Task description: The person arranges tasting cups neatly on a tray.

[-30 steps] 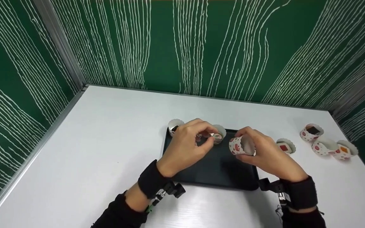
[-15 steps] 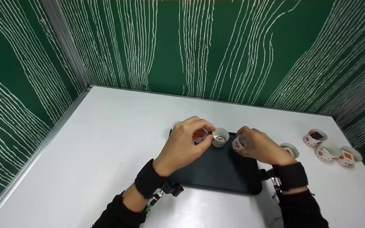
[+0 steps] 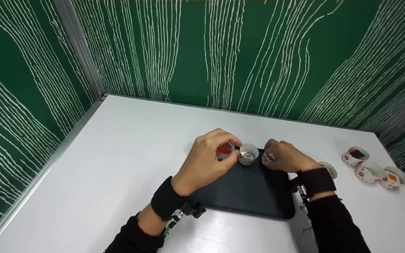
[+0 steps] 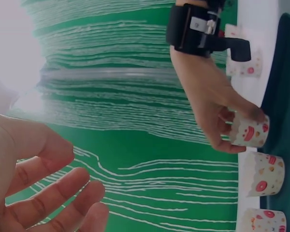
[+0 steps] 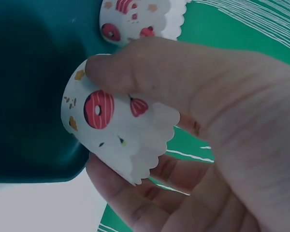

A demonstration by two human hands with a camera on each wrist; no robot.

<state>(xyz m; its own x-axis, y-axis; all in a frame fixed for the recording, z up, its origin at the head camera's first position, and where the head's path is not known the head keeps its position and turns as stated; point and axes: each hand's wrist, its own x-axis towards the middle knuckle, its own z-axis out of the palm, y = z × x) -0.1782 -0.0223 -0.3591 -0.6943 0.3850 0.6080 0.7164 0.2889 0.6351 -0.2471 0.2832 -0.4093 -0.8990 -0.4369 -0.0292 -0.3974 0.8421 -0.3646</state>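
Note:
My right hand grips a white paper baking cup printed with pink treats, thumb on one side and fingers on the other. That cup is at the far right corner of a dark tray. Beside it on the tray stands another baking cup with a small round item inside. My left hand hovers over the tray's far left part, its fingers loosely curved around nothing, as the left wrist view also shows. Between its thumb and fingers, a cup with orange-red contents shows behind, partly hidden.
At the table's right side stand more baking cups: one with a dark square, a tilted one, and one with an orange square. Another cup is mostly hidden by my right wrist. Green panels with white lines border the table.
My right hand has lowered its cup from a tilted position to the tray's far right corner. My left hand has drawn slightly left, off the middle cup. The head view has shifted a little.

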